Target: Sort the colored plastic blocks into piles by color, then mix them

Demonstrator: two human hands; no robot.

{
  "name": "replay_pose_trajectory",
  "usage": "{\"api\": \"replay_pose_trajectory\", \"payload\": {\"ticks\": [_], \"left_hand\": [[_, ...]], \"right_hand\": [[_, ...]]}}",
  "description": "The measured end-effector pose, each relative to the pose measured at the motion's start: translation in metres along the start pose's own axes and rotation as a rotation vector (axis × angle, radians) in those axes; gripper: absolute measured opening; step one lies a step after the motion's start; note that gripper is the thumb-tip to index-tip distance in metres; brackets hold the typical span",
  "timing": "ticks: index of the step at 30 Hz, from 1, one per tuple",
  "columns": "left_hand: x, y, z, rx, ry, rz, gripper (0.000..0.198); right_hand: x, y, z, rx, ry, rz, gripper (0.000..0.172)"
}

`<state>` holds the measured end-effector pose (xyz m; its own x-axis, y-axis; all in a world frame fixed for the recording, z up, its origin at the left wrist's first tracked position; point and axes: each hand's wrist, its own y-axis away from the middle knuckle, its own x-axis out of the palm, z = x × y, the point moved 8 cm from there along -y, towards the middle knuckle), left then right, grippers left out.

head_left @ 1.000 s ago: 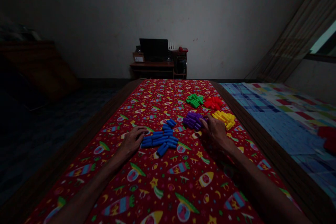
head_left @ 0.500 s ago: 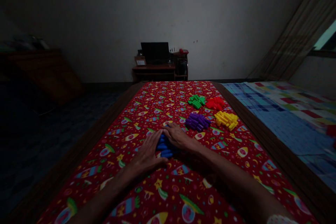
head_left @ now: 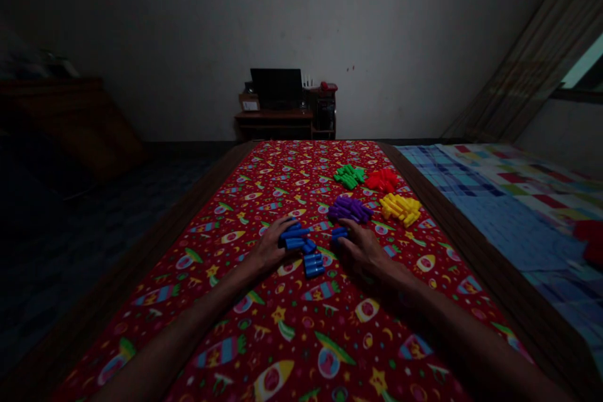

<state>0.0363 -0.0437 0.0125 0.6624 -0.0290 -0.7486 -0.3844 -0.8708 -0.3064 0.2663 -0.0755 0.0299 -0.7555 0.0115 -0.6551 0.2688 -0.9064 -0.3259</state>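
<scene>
Short blue cylinders (head_left: 296, 243), like little plastic tubes, lie in a loose bunch on the red cloth. My left hand (head_left: 272, 246) is curled round the left end of this bunch, fingers over the far side. A small group of blue cylinders (head_left: 314, 265) lies side by side just nearer to me, touched by neither hand. To the right, my right hand (head_left: 362, 246) grips a few blue cylinders (head_left: 338, 234) between thumb and fingers, close to the cloth. Just beyond it is a pile of purple cylinders (head_left: 349, 208).
Green pieces (head_left: 349, 176), red pieces (head_left: 382, 180) and yellow pieces (head_left: 400, 208) form separate piles at the right. The patterned red cloth (head_left: 264, 352) covers a long surface with dark edges. A desk with a monitor (head_left: 276, 88) stands at the far wall.
My hands, which were together over the blue cylinders, have moved apart. My right hand has gone right with a few of them, and the blue bunch is now spread out and uncovered.
</scene>
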Motion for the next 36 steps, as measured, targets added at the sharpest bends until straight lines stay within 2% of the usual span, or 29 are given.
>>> {"api": "replay_pose_trajectory", "payload": {"ticks": [4, 7, 10, 12, 13, 15, 18, 20, 22, 24, 27, 32, 34, 36], "left_hand": [[-0.005, -0.009, 0.003, -0.035, 0.122, -0.027, 0.043], [-0.008, -0.009, 0.001, -0.063, 0.140, -0.040, 0.039], [-0.011, -0.008, -0.001, -0.089, 0.131, -0.070, 0.043], [-0.013, -0.007, -0.003, -0.084, 0.134, -0.108, 0.045], [-0.013, -0.007, -0.003, -0.080, 0.136, -0.123, 0.046], [-0.013, -0.006, -0.001, -0.084, 0.147, -0.150, 0.047], [-0.013, -0.004, 0.003, -0.102, 0.162, -0.184, 0.047], [-0.015, -0.002, 0.004, -0.095, 0.160, -0.206, 0.044], [-0.019, 0.000, 0.003, -0.077, 0.155, -0.223, 0.041], [-0.022, 0.002, 0.002, -0.056, 0.150, -0.245, 0.041], [-0.027, 0.004, 0.002, -0.024, 0.125, -0.277, 0.042], [-0.029, 0.004, -0.005, 0.067, 0.064, -0.288, 0.033], [-0.029, 0.004, -0.011, 0.127, 0.053, -0.291, 0.028], [-0.031, 0.006, -0.018, 0.183, 0.042, -0.311, 0.024]], "right_hand": [[-0.042, 0.027, -0.040, 0.135, 0.092, -0.032, 0.038], [-0.073, 0.045, -0.057, 0.186, 0.243, -0.011, 0.037], [-0.094, 0.050, -0.052, 0.170, 0.449, -0.070, 0.032], [-0.094, 0.045, -0.033, 0.089, 0.506, -0.154, 0.027], [-0.085, 0.041, -0.020, 0.020, 0.490, -0.164, 0.026], [-0.053, 0.033, 0.011, -0.146, 0.411, -0.098, 0.024], [0.015, 0.032, 0.057, -0.378, 0.343, 0.139, 0.025], [0.049, 0.036, 0.076, -0.475, 0.392, 0.228, 0.035], [0.067, 0.038, 0.083, -0.515, 0.444, 0.259, 0.038], [0.069, 0.038, 0.077, -0.503, 0.462, 0.253, 0.032], [0.044, 0.034, 0.053, -0.440, 0.443, 0.142, 0.024], [-0.040, 0.045, 0.001, -0.291, 0.431, -0.191, 0.027], [-0.067, 0.053, -0.021, -0.162, 0.442, -0.247, 0.027], [-0.083, 0.059, -0.037, -0.037, 0.452, -0.237, 0.027]]}}
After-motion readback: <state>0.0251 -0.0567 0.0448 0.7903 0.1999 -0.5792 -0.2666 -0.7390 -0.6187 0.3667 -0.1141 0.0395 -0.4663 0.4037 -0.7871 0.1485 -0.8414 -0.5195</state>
